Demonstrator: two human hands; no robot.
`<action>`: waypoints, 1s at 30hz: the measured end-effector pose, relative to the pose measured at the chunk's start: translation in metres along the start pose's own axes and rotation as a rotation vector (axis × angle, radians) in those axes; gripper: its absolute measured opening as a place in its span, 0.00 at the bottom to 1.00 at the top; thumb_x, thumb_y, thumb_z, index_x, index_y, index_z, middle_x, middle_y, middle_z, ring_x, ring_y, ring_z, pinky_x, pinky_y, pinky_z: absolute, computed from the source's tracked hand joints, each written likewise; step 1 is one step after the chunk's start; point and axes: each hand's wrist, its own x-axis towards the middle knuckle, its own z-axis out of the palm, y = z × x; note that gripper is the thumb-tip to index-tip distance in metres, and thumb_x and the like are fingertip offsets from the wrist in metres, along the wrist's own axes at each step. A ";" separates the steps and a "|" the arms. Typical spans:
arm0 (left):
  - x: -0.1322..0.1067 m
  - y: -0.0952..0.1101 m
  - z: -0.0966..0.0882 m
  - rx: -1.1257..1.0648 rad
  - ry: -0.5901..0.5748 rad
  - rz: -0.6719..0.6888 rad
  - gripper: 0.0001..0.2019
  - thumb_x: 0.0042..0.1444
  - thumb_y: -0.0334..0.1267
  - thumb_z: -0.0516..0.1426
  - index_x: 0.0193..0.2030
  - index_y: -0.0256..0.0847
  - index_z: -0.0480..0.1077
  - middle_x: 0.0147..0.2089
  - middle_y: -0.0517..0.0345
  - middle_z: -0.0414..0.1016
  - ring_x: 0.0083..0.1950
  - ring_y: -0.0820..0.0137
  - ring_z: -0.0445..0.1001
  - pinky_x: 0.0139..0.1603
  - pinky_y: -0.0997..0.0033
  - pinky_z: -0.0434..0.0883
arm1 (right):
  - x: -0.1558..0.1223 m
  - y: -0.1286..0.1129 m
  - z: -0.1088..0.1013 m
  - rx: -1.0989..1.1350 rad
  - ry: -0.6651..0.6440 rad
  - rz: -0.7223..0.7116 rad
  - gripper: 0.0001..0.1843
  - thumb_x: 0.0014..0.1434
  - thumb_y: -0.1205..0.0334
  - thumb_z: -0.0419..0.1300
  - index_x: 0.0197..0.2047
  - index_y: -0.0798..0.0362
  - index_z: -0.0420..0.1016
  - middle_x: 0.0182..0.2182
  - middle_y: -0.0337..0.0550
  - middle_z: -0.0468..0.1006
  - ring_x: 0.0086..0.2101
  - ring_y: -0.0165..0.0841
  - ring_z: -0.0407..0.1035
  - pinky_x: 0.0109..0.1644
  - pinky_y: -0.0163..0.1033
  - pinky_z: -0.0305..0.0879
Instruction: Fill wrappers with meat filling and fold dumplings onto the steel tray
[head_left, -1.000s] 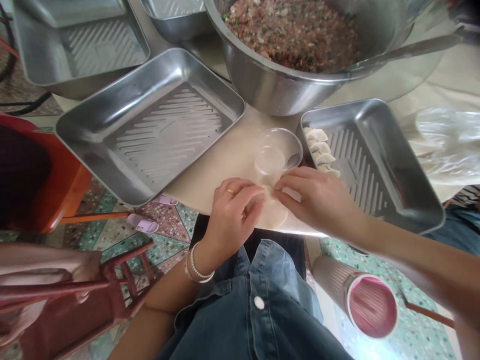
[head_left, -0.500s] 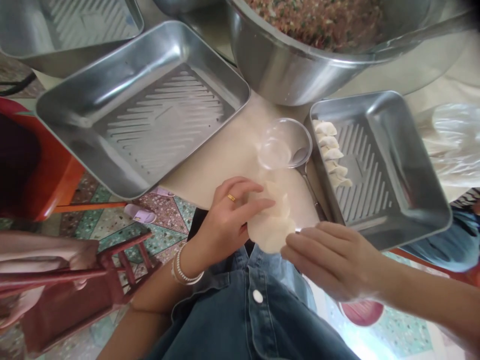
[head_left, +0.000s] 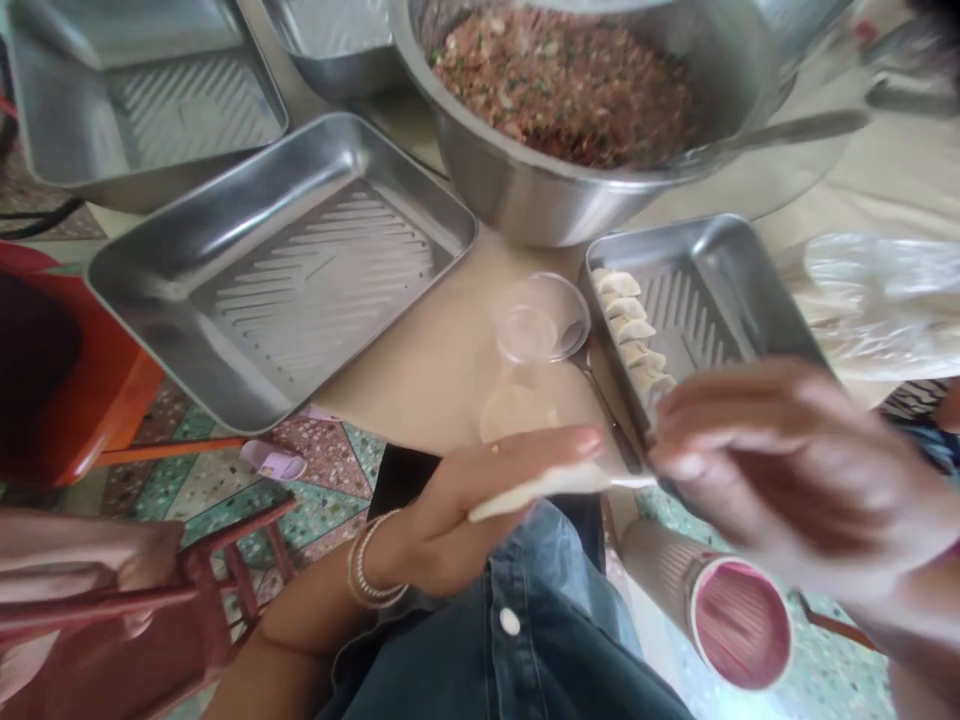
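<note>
Upper centre, a big round steel bowl (head_left: 517, 195) holds rough minced filling (head_left: 570, 85); right of centre, a ridged rectangular steel tray (head_left: 720, 250). Lower right, the blurred right hand (head_left: 765, 470) curls its fingers, I cannot tell around what; lower centre, the left hand (head_left: 465, 510) lies open and flat under a thin, smooth, pale wrapper (head_left: 540, 485), seen edge-on, long axis left-right

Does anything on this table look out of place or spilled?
The large empty steel tray sits askew, its near corner jutting off the table over the floor. Nothing looks spilled; the dumplings lie in a row.
</note>
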 end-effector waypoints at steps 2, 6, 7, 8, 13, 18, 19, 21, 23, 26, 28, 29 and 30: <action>0.003 0.001 0.002 -0.298 0.182 -0.158 0.16 0.63 0.36 0.51 0.54 0.49 0.73 0.51 0.57 0.79 0.51 0.58 0.78 0.55 0.51 0.75 | 0.018 0.019 -0.011 0.025 0.309 0.110 0.02 0.61 0.63 0.61 0.38 0.46 0.72 0.32 0.42 0.72 0.31 0.31 0.66 0.32 0.40 0.64; 0.007 0.010 -0.006 -0.626 0.256 -0.386 0.15 0.60 0.36 0.54 0.53 0.44 0.73 0.51 0.53 0.79 0.48 0.59 0.79 0.51 0.60 0.77 | 0.053 0.060 -0.027 0.077 0.465 0.160 0.32 0.52 0.59 0.69 0.59 0.49 0.64 0.29 0.38 0.66 0.24 0.26 0.58 0.25 0.36 0.53; 0.007 0.013 -0.008 -0.657 0.253 -0.393 0.15 0.61 0.39 0.54 0.53 0.44 0.73 0.51 0.52 0.78 0.49 0.59 0.79 0.52 0.62 0.76 | 0.061 0.066 -0.029 0.046 0.390 0.147 0.37 0.51 0.57 0.70 0.62 0.51 0.62 0.27 0.36 0.66 0.23 0.25 0.57 0.25 0.35 0.53; 0.007 0.016 -0.009 -0.678 0.241 -0.396 0.16 0.62 0.44 0.53 0.54 0.43 0.72 0.51 0.50 0.79 0.49 0.59 0.79 0.51 0.63 0.76 | 0.069 0.070 -0.031 -0.002 0.329 0.123 0.36 0.52 0.56 0.69 0.61 0.53 0.63 0.26 0.36 0.67 0.23 0.25 0.57 0.25 0.35 0.55; 0.007 0.024 -0.005 -0.674 0.235 -0.508 0.23 0.63 0.54 0.49 0.56 0.41 0.70 0.41 0.46 0.81 0.41 0.60 0.81 0.43 0.65 0.76 | 0.103 0.065 -0.041 -0.251 0.097 -0.146 0.11 0.65 0.58 0.56 0.39 0.55 0.77 0.34 0.43 0.79 0.32 0.26 0.70 0.34 0.33 0.61; 0.012 0.024 -0.001 -0.686 0.366 -0.500 0.19 0.62 0.49 0.53 0.49 0.38 0.74 0.44 0.47 0.81 0.43 0.61 0.80 0.44 0.67 0.76 | 0.118 0.061 -0.057 -0.382 0.264 -0.110 0.14 0.64 0.55 0.58 0.35 0.57 0.78 0.24 0.42 0.76 0.24 0.25 0.67 0.28 0.34 0.56; 0.013 0.024 0.000 -0.698 0.382 -0.498 0.18 0.62 0.48 0.54 0.48 0.38 0.75 0.44 0.48 0.81 0.43 0.62 0.80 0.43 0.67 0.77 | 0.120 0.063 -0.058 -0.391 0.297 -0.095 0.15 0.64 0.55 0.58 0.36 0.57 0.78 0.24 0.43 0.75 0.25 0.26 0.67 0.28 0.34 0.56; 0.016 0.025 0.000 -0.723 0.401 -0.505 0.17 0.63 0.46 0.54 0.46 0.37 0.76 0.44 0.49 0.81 0.43 0.64 0.80 0.44 0.67 0.77 | 0.121 0.071 -0.055 -0.375 0.289 -0.123 0.14 0.65 0.56 0.57 0.37 0.58 0.78 0.25 0.43 0.75 0.26 0.26 0.67 0.30 0.34 0.57; 0.019 0.025 -0.001 -0.742 0.412 -0.513 0.16 0.63 0.45 0.53 0.45 0.37 0.77 0.43 0.51 0.81 0.43 0.65 0.80 0.45 0.66 0.78 | 0.122 0.078 -0.049 -0.314 0.247 -0.179 0.14 0.65 0.57 0.57 0.34 0.57 0.77 0.25 0.42 0.75 0.26 0.25 0.66 0.29 0.33 0.57; 0.022 0.025 -0.002 -0.760 0.417 -0.534 0.15 0.64 0.44 0.53 0.45 0.37 0.77 0.42 0.51 0.81 0.43 0.66 0.79 0.46 0.66 0.77 | 0.121 0.081 -0.045 -0.201 0.213 -0.142 0.13 0.64 0.57 0.58 0.31 0.54 0.75 0.22 0.37 0.71 0.22 0.23 0.61 0.27 0.33 0.54; 0.024 0.022 -0.003 -0.758 0.387 -0.553 0.16 0.64 0.45 0.53 0.46 0.37 0.76 0.42 0.49 0.81 0.42 0.66 0.80 0.45 0.68 0.77 | 0.120 0.078 -0.047 -0.134 0.177 -0.075 0.15 0.63 0.54 0.58 0.29 0.52 0.74 0.19 0.35 0.68 0.20 0.23 0.58 0.25 0.34 0.51; 0.024 0.021 -0.003 -0.756 0.356 -0.561 0.17 0.63 0.45 0.53 0.48 0.37 0.76 0.42 0.48 0.81 0.42 0.65 0.80 0.45 0.69 0.76 | 0.120 0.075 -0.049 -0.099 0.160 -0.044 0.16 0.63 0.53 0.58 0.28 0.52 0.74 0.19 0.35 0.67 0.20 0.23 0.58 0.24 0.35 0.50; 0.025 0.020 -0.003 -0.758 0.319 -0.563 0.17 0.63 0.46 0.53 0.49 0.37 0.75 0.42 0.47 0.81 0.41 0.65 0.80 0.45 0.69 0.76 | 0.120 0.073 -0.051 -0.060 0.144 -0.018 0.17 0.63 0.51 0.58 0.27 0.52 0.74 0.19 0.35 0.68 0.20 0.23 0.58 0.23 0.35 0.49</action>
